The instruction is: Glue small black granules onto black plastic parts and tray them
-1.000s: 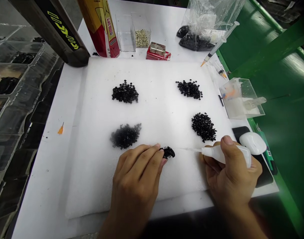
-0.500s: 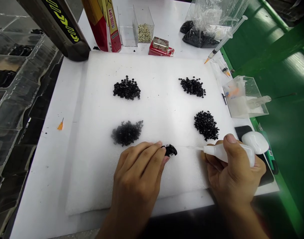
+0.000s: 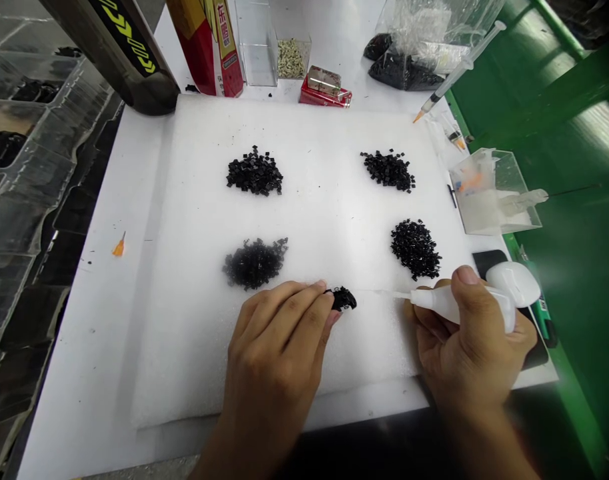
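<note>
My left hand (image 3: 279, 340) is closed on a small curved black part (image 3: 343, 299) just above the white foam sheet (image 3: 314, 233); the fingers cover much of the part. In my right hand (image 3: 469, 340) lies a white squeeze bottle (image 3: 447, 305) with a thin clear nozzle, held between thumb and fingers. The nozzle points left toward the black part. Around the hands are piles of tiny black pieces: one pile (image 3: 256, 263) left of my left hand, another pile (image 3: 415, 249) above my right hand, and two farther back, a left pile (image 3: 254, 173) and a right pile (image 3: 388, 171).
Along the back stand a dark bottle (image 3: 134, 60), a red and yellow carton (image 3: 209, 50), clear boxes (image 3: 257, 50) and a red box (image 3: 324, 93). A syringe (image 3: 454, 77) and a clear container (image 3: 492, 200) are at right; an orange needle tip (image 3: 118, 247) lies left.
The view has shifted slightly, so the items at the back sit a little higher. Both hands keep almost the same pose; the bottle's nozzle still points at the black part.
</note>
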Available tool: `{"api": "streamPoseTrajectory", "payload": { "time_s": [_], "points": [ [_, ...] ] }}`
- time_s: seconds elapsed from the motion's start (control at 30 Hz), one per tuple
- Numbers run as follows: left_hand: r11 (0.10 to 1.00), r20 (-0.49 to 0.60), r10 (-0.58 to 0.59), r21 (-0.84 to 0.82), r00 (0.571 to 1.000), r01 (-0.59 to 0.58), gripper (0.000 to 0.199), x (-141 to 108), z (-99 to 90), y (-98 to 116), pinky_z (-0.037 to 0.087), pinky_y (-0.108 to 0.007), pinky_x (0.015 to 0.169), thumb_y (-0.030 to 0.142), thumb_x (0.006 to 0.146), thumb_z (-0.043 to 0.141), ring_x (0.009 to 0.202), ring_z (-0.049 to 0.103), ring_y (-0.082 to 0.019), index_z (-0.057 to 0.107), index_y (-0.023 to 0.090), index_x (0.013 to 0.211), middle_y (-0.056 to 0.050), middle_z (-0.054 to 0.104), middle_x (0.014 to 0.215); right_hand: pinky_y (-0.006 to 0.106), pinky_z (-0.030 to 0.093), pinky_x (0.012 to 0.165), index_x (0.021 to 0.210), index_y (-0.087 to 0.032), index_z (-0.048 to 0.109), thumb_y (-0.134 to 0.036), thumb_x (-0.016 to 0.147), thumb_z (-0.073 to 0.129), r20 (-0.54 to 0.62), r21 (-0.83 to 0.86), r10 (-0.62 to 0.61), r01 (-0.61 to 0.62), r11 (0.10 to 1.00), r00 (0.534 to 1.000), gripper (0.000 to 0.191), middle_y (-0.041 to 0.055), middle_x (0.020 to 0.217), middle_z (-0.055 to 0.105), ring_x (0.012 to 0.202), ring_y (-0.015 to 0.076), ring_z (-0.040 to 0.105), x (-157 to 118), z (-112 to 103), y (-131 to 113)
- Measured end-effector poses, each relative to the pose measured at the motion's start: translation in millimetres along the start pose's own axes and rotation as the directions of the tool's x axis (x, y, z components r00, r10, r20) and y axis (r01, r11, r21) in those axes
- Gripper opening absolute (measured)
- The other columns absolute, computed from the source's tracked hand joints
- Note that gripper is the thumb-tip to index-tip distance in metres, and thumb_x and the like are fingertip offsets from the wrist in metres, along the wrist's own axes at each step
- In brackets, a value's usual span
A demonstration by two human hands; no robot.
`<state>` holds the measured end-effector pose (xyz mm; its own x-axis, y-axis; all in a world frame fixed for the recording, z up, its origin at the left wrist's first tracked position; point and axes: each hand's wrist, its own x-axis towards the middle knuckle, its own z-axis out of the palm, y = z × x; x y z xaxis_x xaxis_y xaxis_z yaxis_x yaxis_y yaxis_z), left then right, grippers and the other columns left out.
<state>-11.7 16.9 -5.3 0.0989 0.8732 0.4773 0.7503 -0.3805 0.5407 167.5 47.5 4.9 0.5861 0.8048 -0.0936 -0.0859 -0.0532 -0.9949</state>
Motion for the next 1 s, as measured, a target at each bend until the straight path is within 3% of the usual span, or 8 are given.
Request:
{"api": "streamPoseTrajectory", "payload": {
  "time_s": [0.33, 0.63, 0.83, 1.0],
  "points": [
    [1.0, 0.01, -0.007, -0.005, 1.0, 0.007, 0.017, 1, 0.1, 0, 0.057, -0.04, 0.098, 0.009, 0.094, 0.07, 0.109, 0.071, -0.021, 0.076, 0.012, 0.111, -0.005, 0.08, 0.111, 0.021, 0.032, 0.036, 0.061, -0.022, 0.045, -0.031, 0.079, 0.086, 0.015, 0.012, -0.024, 0.024, 1.0, 1.0, 0.045, -0.007, 0.056, 0.035, 0.047, 0.0079, 0.034, -1, 2, -2],
    [1.0, 0.007, 0.0, -0.012, 1.0, 0.001, 0.018, 0, -0.3, -1, 0.058, -0.039, 0.097, 0.008, 0.094, 0.071, 0.108, 0.071, -0.02, 0.076, 0.013, 0.11, -0.005, 0.081, 0.111, 0.023, 0.038, 0.036, 0.067, -0.022, 0.051, -0.033, 0.075, 0.087, -0.051, -0.014, 0.014, -0.015, 1.0, 0.999, 0.039, -0.0067, 0.058, 0.04, 0.046, 0.0093, 0.039, -1, 2, -3],
    [1.0, -0.001, 0.007, -0.027, 1.0, -0.007, 0.017, 1, -1.3, -1, 0.058, -0.039, 0.097, 0.007, 0.093, 0.071, 0.109, 0.071, -0.02, 0.077, 0.011, 0.109, -0.006, 0.08, 0.11, 0.024, 0.027, 0.032, 0.058, -0.023, 0.042, -0.026, 0.073, 0.078, -0.077, 0.108, 0.081, -0.072, 0.991, 0.994, 0.039, -0.0063, 0.052, 0.036, 0.039, 0.0077, 0.03, 5, 0, -7],
    [0.998, 0.004, 0.005, -0.057, 1.0, -0.005, 0.018, 0, -1.0, -1, 0.058, -0.039, 0.097, 0.005, 0.092, 0.071, 0.109, 0.07, -0.02, 0.077, 0.011, 0.108, -0.007, 0.08, 0.111, 0.025, 0.019, 0.033, 0.057, -0.023, 0.041, -0.026, 0.074, 0.076, 0.011, 0.131, 0.066, -0.067, 0.989, 0.998, 0.04, -0.0068, 0.049, 0.031, 0.039, 0.0075, 0.026, 12, -8, -9]
  ]
}}
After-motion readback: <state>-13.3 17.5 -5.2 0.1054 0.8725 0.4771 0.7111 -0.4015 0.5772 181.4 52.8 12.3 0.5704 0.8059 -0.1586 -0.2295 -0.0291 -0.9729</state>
